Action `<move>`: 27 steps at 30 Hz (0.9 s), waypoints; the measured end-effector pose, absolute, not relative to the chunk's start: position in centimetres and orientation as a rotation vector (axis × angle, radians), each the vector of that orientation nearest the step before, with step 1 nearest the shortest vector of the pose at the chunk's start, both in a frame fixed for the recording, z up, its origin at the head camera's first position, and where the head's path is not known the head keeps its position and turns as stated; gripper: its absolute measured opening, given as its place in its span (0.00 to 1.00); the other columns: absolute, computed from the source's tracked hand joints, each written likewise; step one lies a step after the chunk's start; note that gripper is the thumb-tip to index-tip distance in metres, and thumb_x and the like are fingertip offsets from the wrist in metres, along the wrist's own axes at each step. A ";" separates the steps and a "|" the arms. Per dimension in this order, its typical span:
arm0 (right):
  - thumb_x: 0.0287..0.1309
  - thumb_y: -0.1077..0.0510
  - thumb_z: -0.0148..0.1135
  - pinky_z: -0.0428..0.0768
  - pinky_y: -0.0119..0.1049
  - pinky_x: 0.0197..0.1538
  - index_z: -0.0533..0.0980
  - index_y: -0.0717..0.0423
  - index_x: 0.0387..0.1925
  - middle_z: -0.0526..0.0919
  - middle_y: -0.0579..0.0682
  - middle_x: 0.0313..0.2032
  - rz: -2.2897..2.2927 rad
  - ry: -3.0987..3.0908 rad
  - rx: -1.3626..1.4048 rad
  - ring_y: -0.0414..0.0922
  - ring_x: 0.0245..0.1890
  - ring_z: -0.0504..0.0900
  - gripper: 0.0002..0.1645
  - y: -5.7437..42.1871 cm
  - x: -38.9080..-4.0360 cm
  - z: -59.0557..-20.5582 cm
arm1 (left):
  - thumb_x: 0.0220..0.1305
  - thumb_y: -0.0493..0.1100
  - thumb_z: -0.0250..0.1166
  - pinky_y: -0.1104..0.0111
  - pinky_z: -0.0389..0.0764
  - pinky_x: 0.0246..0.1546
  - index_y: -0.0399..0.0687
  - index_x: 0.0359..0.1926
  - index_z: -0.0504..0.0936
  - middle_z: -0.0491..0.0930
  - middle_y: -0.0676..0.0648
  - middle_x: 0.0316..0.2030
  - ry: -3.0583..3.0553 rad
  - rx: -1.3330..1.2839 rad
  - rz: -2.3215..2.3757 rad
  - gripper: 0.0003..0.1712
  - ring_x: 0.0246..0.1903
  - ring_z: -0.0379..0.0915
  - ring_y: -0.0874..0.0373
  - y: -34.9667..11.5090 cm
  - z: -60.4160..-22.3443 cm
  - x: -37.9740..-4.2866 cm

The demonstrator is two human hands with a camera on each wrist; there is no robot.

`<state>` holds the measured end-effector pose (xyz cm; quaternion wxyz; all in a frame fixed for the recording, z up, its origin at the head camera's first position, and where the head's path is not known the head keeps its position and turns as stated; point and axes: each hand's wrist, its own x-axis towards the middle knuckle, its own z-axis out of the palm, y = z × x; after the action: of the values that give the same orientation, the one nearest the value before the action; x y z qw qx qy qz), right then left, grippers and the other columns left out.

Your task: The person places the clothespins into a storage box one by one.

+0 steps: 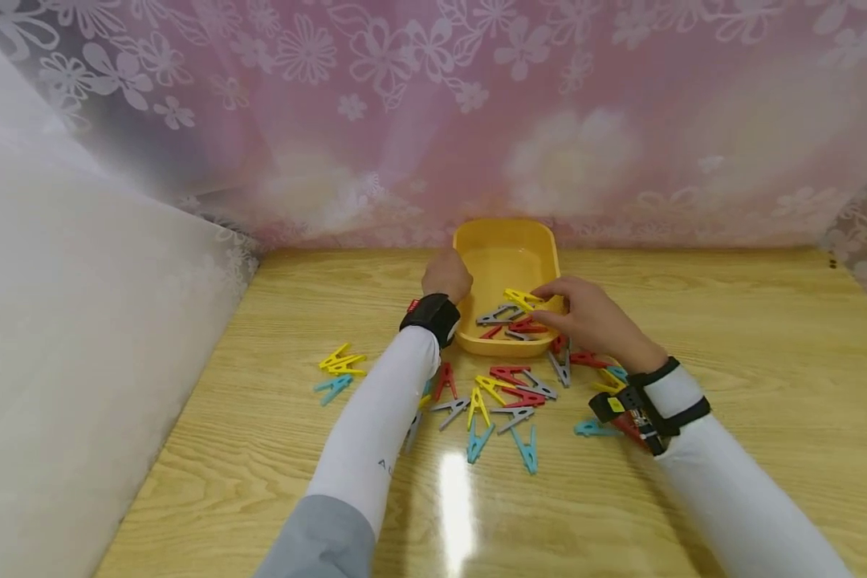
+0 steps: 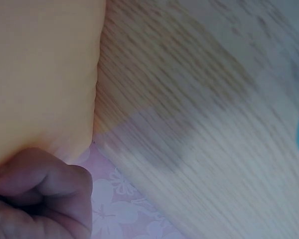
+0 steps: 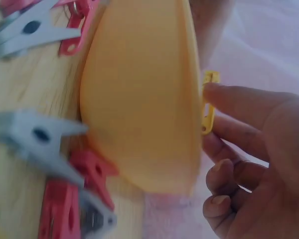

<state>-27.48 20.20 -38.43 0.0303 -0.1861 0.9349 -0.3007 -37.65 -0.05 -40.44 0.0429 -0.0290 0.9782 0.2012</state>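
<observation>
Yellow clip [image 1: 517, 297], pinched by the right hand [image 1: 594, 317]
Slim (small hole at one end); left hand [image 1: 447, 274] grips the basin [image 1: 507, 271].

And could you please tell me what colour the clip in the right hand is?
The clip is yellow, best seen in the head view.

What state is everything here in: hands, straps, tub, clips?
Yellow tub: upright, open-topped, partly filled
Left hand: curled, gripping the tub's left rim
Right hand: pinching a yellow clip
Yellow clip: held at the tub's opening
Clips in the tub: loosely piled
Clips on the table: scattered
Left wrist strap: wrapped on
Right wrist strap: wrapped on
</observation>
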 end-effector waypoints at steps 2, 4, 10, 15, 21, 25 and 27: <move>0.63 0.52 0.61 0.74 0.48 0.43 0.75 0.62 0.57 0.77 0.59 0.50 -0.896 2.866 -0.559 0.53 0.40 0.75 0.25 19.6 -28.0 -38.6 | 0.67 0.44 0.58 0.59 0.80 0.40 0.41 0.49 0.79 0.80 0.45 0.42 2.988 -0.083 0.617 0.15 0.41 0.78 0.51 0.3 -40.5 -37.5; 0.63 0.52 0.62 0.74 0.51 0.49 0.75 0.62 0.56 0.77 0.59 0.51 -0.881 2.852 -0.565 0.55 0.47 0.75 0.25 19.1 -28.3 -38.8 | 0.67 0.44 0.57 0.60 0.80 0.40 0.41 0.49 0.78 0.80 0.45 0.42 2.983 -0.078 0.620 0.14 0.41 0.78 0.51 0.6 -40.5 -37.4; 0.62 0.51 0.63 0.74 0.50 0.52 0.74 0.64 0.57 0.77 0.59 0.52 -0.933 2.783 -0.620 0.54 0.51 0.76 0.27 18.3 -28.6 -39.0 | 0.67 0.44 0.58 0.60 0.80 0.39 0.42 0.49 0.79 0.80 0.46 0.42 2.974 -0.073 0.620 0.14 0.41 0.78 0.51 1.6 -40.5 -37.1; 0.65 0.52 0.59 0.74 0.43 0.34 0.76 0.61 0.55 0.79 0.55 0.45 -0.993 2.863 -0.602 0.49 0.33 0.74 0.22 19.1 -27.8 -38.9 | 0.67 0.44 0.57 0.60 0.80 0.39 0.42 0.49 0.79 0.80 0.45 0.42 2.993 -0.066 0.609 0.14 0.41 0.79 0.51 1.8 -40.3 -37.2; 0.67 0.49 0.56 0.64 0.38 0.24 0.78 0.57 0.52 0.75 0.52 0.31 -1.073 2.961 -0.541 0.47 0.23 0.66 0.20 21.3 -26.8 -38.8 | 0.67 0.44 0.57 0.59 0.81 0.38 0.41 0.48 0.78 0.81 0.45 0.40 2.995 -0.062 0.600 0.13 0.39 0.79 0.50 1.1 -40.5 -37.5; 0.68 0.48 0.54 0.63 0.38 0.23 0.78 0.57 0.52 0.76 0.51 0.33 -1.076 3.011 -0.499 0.47 0.26 0.66 0.20 23.6 -26.2 -38.7 | 0.67 0.44 0.58 0.59 0.81 0.38 0.40 0.48 0.78 0.81 0.44 0.40 2.992 -0.092 0.612 0.14 0.39 0.79 0.50 0.4 -40.6 -37.7; 0.69 0.48 0.53 0.63 0.38 0.24 0.78 0.57 0.52 0.77 0.51 0.34 -1.088 3.022 -0.474 0.47 0.27 0.67 0.20 24.7 -25.7 -38.7 | 0.67 0.44 0.58 0.59 0.81 0.38 0.40 0.48 0.78 0.80 0.44 0.40 2.993 -0.108 0.611 0.14 0.38 0.79 0.50 0.0 -40.7 -37.8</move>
<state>-25.75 24.75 -38.74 -0.0525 -0.1459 0.9295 -0.3347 -37.85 0.00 -40.70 0.0427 -0.0352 0.9783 0.1997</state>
